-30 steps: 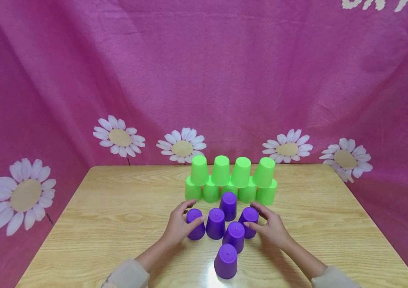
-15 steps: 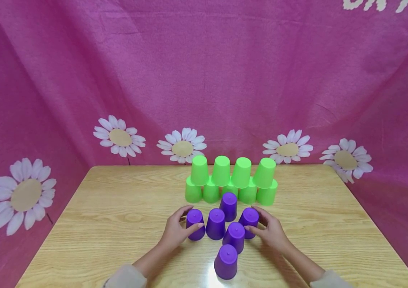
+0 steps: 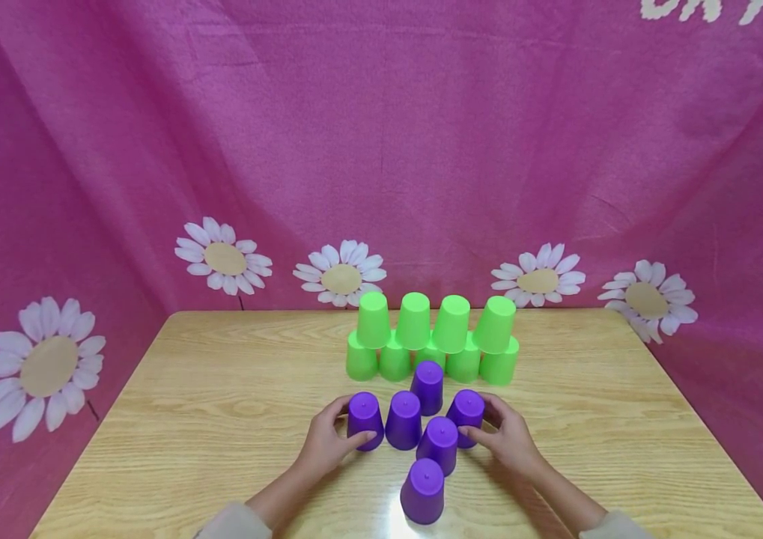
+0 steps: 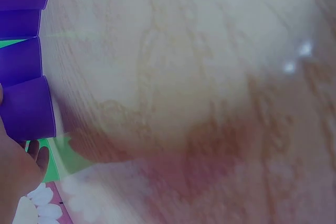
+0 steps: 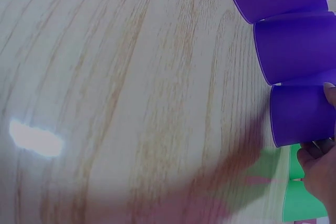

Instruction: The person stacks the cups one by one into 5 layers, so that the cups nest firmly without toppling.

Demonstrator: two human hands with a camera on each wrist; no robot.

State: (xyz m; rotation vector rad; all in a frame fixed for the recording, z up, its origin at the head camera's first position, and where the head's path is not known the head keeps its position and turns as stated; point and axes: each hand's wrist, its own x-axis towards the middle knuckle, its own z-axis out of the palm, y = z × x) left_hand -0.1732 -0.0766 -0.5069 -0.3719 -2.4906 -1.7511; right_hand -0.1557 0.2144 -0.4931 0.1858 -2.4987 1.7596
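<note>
Six purple cups (image 3: 403,421) stand upside down at the frame's lower centre, the left hand (image 3: 326,440) and right hand (image 3: 511,439) each pinching an outer one between thumb and fingers, apparently to steady it on the worktop (image 3: 219,397).

Large white block-like letters (image 3: 713,10) stand high on the far right of the magenta fabric backdrop (image 3: 421,150) — only their lower parts show, cut off by the top edge of the head view. The last one also meets the right edge, so the word cannot be read — just partial strokes.
</note>
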